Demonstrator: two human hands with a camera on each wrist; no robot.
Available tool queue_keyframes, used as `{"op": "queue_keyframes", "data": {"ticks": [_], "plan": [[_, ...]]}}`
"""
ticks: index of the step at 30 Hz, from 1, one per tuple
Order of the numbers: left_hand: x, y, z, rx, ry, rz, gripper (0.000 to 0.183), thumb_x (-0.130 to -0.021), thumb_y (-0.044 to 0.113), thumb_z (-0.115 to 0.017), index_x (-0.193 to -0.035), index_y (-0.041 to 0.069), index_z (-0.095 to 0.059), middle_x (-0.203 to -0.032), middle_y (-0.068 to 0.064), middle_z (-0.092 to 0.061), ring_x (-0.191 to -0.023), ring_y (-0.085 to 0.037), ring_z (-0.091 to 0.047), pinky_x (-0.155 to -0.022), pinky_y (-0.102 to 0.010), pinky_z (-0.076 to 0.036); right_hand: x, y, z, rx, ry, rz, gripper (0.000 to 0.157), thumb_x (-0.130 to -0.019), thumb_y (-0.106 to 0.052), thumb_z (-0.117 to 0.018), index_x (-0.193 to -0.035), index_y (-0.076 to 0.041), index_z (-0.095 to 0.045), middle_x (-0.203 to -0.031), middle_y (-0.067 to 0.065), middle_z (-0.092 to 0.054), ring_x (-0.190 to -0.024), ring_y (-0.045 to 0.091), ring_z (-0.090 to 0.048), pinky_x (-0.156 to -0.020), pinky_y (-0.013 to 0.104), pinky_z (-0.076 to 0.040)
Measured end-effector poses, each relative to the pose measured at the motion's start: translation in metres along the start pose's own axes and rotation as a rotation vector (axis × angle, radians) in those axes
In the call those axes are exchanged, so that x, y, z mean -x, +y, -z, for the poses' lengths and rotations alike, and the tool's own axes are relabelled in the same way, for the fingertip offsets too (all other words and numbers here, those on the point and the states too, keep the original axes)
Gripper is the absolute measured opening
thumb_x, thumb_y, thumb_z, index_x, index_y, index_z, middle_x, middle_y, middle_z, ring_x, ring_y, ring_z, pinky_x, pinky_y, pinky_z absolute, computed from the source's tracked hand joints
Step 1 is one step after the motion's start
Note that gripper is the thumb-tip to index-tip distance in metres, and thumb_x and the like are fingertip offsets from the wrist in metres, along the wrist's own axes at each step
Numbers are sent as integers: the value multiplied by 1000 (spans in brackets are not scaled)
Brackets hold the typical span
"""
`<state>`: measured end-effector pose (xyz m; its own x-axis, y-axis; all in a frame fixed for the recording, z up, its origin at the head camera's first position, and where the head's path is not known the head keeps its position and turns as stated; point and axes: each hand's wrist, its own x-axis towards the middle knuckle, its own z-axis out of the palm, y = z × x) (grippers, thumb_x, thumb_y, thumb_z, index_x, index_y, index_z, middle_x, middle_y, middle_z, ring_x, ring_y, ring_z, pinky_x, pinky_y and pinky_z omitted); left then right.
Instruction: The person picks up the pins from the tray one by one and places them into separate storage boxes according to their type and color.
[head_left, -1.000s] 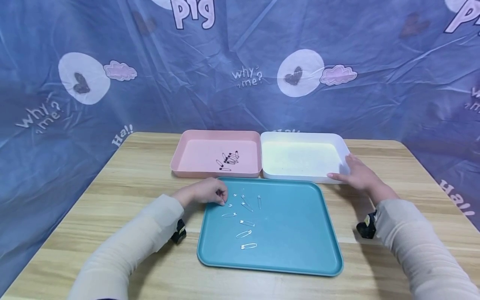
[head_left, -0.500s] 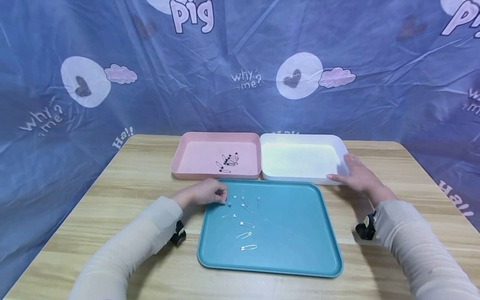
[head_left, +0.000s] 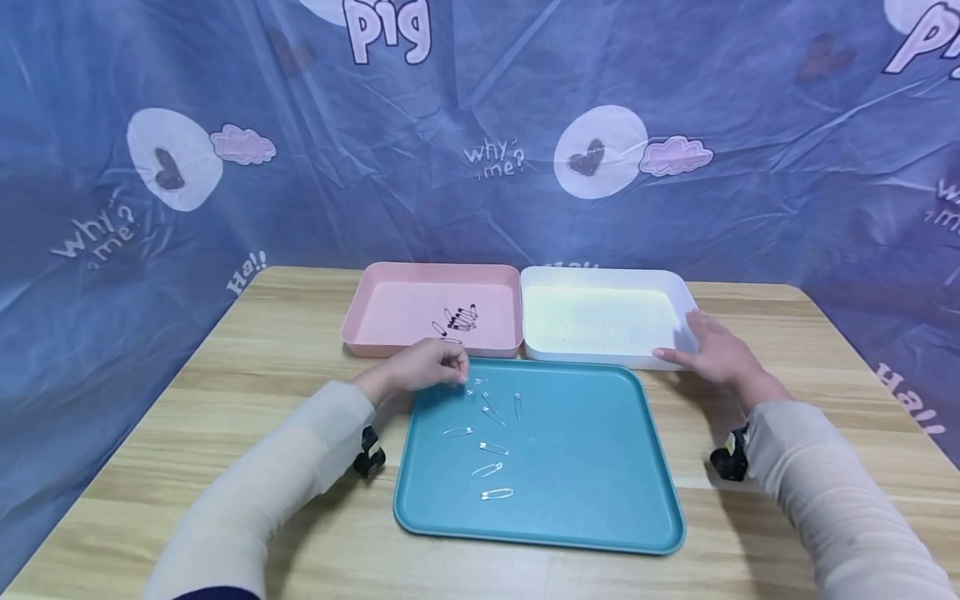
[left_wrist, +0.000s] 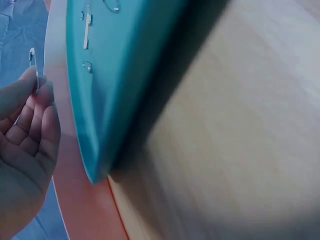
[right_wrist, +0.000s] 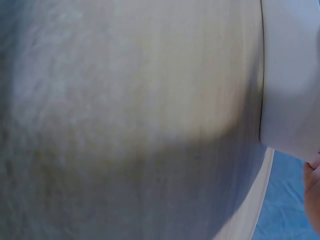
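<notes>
Between the thumb and fingertips of my left hand [head_left: 422, 365] I pinch a silver safety pin [left_wrist: 33, 60], raised over the teal tray's [head_left: 585, 467] far left corner. Several more silver safety pins [head_left: 495, 448] lie scattered on the left half of that tray. My right hand [head_left: 718, 354] touches the front right corner of the white tray [head_left: 600, 321], fingers spread and thumb on its front rim. Only a little of this hand shows at the edge of the right wrist view.
A pink tray [head_left: 397, 308] stands behind the teal one, side by side with the white tray. In it lies a cluster of black safety pins [head_left: 461, 318]. The wooden table [head_left: 300, 325] ends at a blue printed cloth [head_left: 420, 192].
My left hand has lifted a safety pin off the teal tray and moved it up and slightly right, toward the pink tray. The right hand keeps its place.
</notes>
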<state>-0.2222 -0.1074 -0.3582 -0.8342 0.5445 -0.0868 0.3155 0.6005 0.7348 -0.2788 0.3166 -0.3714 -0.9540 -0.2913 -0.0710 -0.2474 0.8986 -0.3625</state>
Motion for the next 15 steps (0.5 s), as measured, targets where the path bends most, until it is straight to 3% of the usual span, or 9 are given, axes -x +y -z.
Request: {"op": "queue_keyframes", "data": {"ticks": [6, 15], "plan": [[-15, 10, 4, 109, 78, 24, 6, -79, 6, -61, -75, 5, -57, -68, -2, -55, -65, -14, -52, -63, -26, -46, 1, 1, -3, -2, 29, 8, 98, -78, -55, -49, -131, 14, -3, -136, 31, -1, -123, 45, -4, -96, 55, -9], [-41, 22, 5, 117, 196, 70, 6, -81, 9, -60, -76, 5, -58, -67, -3, -53, -64, -14, -50, -58, -22, -44, 3, -1, -3, -27, 18, -3, 98, -79, -55, -48, -131, 13, 0, -136, 31, 2, -124, 44, -1, -96, 55, -7]]}}
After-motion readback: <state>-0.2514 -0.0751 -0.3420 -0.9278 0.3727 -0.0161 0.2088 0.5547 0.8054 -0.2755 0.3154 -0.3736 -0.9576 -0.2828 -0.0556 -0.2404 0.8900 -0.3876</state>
